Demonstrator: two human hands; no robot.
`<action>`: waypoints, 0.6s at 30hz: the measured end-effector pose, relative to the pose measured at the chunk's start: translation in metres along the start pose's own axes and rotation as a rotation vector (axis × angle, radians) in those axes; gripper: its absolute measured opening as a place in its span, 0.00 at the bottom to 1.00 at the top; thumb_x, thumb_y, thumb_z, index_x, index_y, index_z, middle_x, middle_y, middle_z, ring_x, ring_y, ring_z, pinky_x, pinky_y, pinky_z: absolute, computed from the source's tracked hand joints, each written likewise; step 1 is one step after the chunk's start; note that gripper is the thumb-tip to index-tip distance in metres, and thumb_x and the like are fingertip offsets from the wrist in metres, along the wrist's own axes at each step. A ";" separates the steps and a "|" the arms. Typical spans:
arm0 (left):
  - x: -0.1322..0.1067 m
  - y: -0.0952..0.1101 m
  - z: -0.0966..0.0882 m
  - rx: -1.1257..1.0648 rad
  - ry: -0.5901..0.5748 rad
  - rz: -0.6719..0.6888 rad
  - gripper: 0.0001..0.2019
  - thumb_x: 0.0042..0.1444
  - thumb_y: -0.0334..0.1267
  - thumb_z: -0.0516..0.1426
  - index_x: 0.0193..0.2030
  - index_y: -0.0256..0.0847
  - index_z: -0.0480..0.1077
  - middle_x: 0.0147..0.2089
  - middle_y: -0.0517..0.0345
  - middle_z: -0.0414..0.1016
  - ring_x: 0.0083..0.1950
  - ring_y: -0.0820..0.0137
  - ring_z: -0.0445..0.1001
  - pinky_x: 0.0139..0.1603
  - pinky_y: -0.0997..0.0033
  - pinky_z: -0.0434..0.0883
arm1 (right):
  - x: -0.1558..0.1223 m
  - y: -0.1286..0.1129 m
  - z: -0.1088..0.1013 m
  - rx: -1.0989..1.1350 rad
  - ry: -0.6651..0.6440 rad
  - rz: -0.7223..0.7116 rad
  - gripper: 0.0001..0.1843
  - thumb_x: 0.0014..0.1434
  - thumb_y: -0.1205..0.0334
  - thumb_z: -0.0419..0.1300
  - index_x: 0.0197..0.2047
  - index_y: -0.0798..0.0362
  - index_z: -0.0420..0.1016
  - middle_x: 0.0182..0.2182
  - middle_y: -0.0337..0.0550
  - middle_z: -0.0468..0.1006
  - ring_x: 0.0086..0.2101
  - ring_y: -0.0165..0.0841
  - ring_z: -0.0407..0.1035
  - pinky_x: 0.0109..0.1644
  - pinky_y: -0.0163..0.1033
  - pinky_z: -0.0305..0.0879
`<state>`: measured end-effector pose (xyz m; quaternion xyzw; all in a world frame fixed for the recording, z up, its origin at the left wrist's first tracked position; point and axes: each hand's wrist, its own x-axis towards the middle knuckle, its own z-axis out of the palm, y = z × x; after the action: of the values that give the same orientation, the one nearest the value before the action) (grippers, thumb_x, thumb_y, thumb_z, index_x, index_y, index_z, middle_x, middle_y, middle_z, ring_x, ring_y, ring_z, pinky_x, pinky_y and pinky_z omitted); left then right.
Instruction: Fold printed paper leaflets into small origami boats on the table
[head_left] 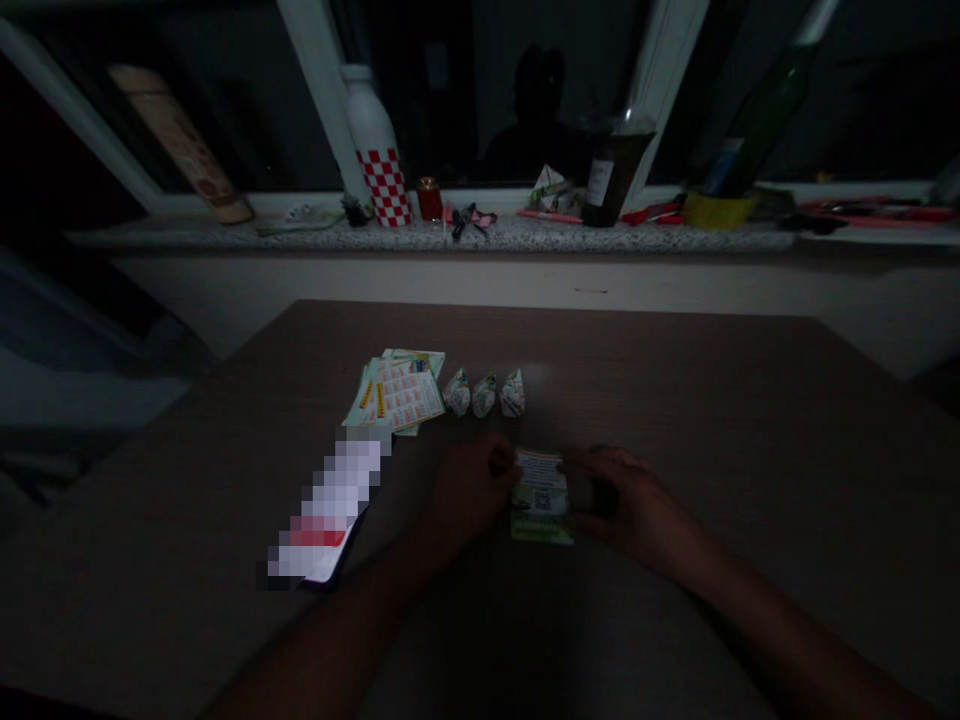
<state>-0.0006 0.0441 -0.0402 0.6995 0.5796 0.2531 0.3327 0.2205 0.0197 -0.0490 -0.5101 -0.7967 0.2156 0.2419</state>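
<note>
A small printed paper leaflet (540, 500), white above and green below with a QR code in the middle, lies between my hands and looks partly folded. My left hand (472, 490) is closed, its curled fingers pinching the leaflet's upper left edge. On the other side, my right hand (626, 495) grips the right edge, with a finger near the upper corner and the thumb lower down. Just beyond are three small folded paper pieces in a row: a left one (457, 394), a middle one (484, 396) and a right one (513, 394).
Left of the folded pieces lies a fanned pile of printed leaflets (401, 392). A lit phone (326, 520), its screen blurred out, lies on the table (712, 400). Along the windowsill (292, 235) stand a checked bottle (382, 160), a dark cup (613, 175) and a green bottle (772, 110).
</note>
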 end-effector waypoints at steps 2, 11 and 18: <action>0.000 0.000 0.000 -0.002 0.000 0.000 0.03 0.52 0.34 0.58 0.34 0.40 0.69 0.35 0.56 0.78 0.37 0.66 0.77 0.36 0.70 0.70 | -0.002 -0.001 -0.001 -0.027 -0.014 0.027 0.32 0.44 0.63 0.69 0.54 0.48 0.69 0.47 0.47 0.74 0.47 0.42 0.67 0.52 0.48 0.62; 0.002 -0.004 0.001 0.022 0.019 0.002 0.04 0.52 0.35 0.59 0.35 0.40 0.70 0.35 0.56 0.78 0.37 0.66 0.77 0.38 0.69 0.71 | -0.005 -0.002 -0.005 -0.073 -0.110 0.072 0.49 0.37 0.57 0.71 0.63 0.47 0.59 0.54 0.49 0.68 0.54 0.47 0.59 0.57 0.49 0.54; -0.002 0.004 -0.003 -0.168 0.021 -0.005 0.04 0.52 0.33 0.58 0.35 0.40 0.68 0.35 0.57 0.77 0.38 0.67 0.77 0.38 0.69 0.73 | -0.001 0.003 -0.003 0.046 0.013 0.011 0.43 0.41 0.55 0.71 0.60 0.47 0.63 0.53 0.50 0.70 0.53 0.47 0.62 0.56 0.53 0.57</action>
<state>-0.0005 0.0422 -0.0356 0.6651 0.5615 0.3071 0.3848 0.2249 0.0203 -0.0489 -0.5102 -0.7871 0.2316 0.2577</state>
